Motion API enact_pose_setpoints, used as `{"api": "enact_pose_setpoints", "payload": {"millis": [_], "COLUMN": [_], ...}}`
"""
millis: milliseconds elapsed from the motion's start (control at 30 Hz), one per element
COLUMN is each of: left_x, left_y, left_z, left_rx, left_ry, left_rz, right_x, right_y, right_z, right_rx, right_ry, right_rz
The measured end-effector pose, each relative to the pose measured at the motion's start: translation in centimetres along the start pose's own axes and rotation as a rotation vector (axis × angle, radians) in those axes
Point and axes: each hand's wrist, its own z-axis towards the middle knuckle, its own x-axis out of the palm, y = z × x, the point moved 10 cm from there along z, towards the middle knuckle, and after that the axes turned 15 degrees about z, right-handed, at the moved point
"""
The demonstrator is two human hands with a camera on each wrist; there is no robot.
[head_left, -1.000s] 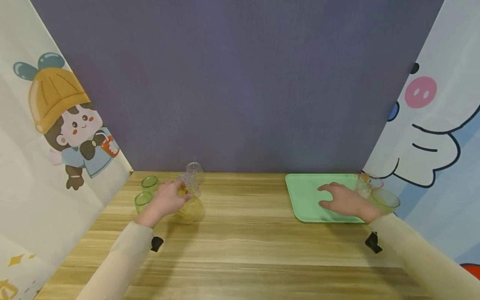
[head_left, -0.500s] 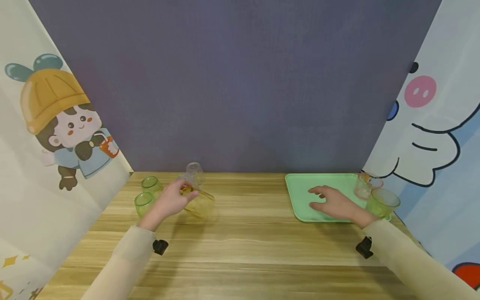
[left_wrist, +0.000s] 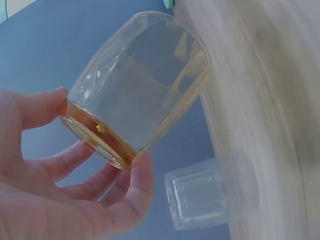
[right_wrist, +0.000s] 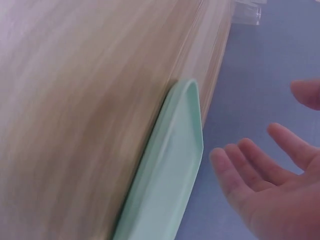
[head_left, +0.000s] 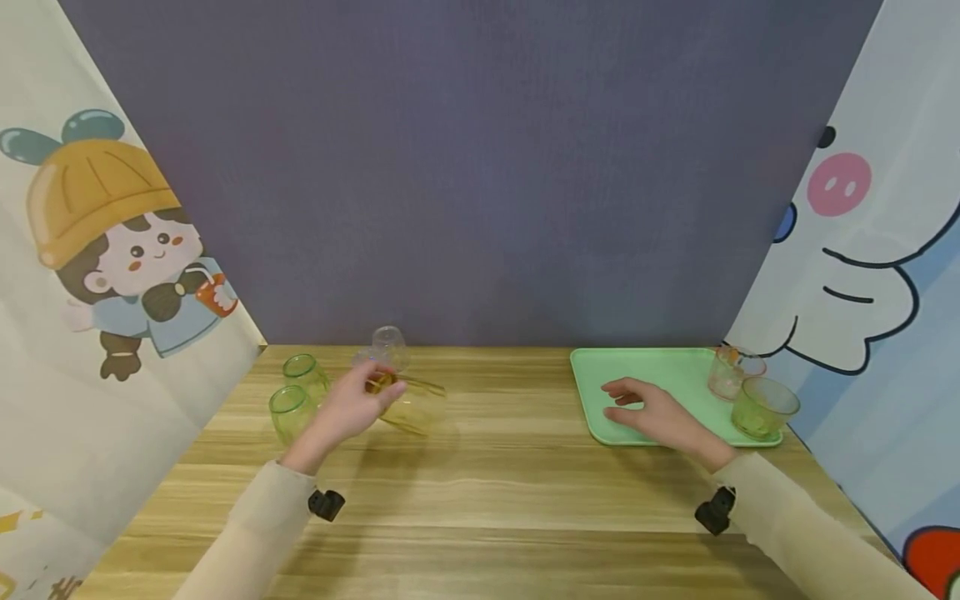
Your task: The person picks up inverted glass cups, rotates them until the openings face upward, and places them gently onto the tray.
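Note:
An amber glass cup (left_wrist: 145,70) is in my left hand (head_left: 352,406); thumb and fingers pinch it round its thick amber base (left_wrist: 100,131). In the head view the cup lies tilted on its side above the table, its mouth toward the right. My right hand (head_left: 656,414) hovers over the left part of the green tray (head_left: 618,375), its fingers relaxed and slightly bent with nothing in them. On the tray's right side stand a pinkish clear cup (head_left: 726,375) and a yellow-green cup (head_left: 763,410).
Two green cups (head_left: 288,408) stand on the wooden table (head_left: 480,483) left of my left hand. Behind that hand are clear cups (head_left: 388,346), partly hidden. A dark backdrop (head_left: 480,183) rises at the table's far edge, with printed cloth on both sides.
My left hand has shifted slightly right, and the amber cup has turned from mouth-down toward lying sideways, mouth rightward. My right hand has moved left over the tray.

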Motion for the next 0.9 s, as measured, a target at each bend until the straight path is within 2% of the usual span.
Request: {"api": "enact_pose_setpoints", "payload": {"millis": [400, 900], "left_x": [1.2, 1.6], "left_y": [0.0, -0.4], "left_z": [0.1, -0.1], "left_rx": [-0.03, -0.022], "left_ry": [0.025, -0.032], "left_rz": [-0.144, -0.305], "right_x": [1.0, 2.9], "right_y": [-0.2, 0.9], "right_z": [0.1, 0.6], "right_rx": [0.016, -0.03], "right_ry": [-0.038, -0.076], "right_rz": [0.181, 0.324]}}
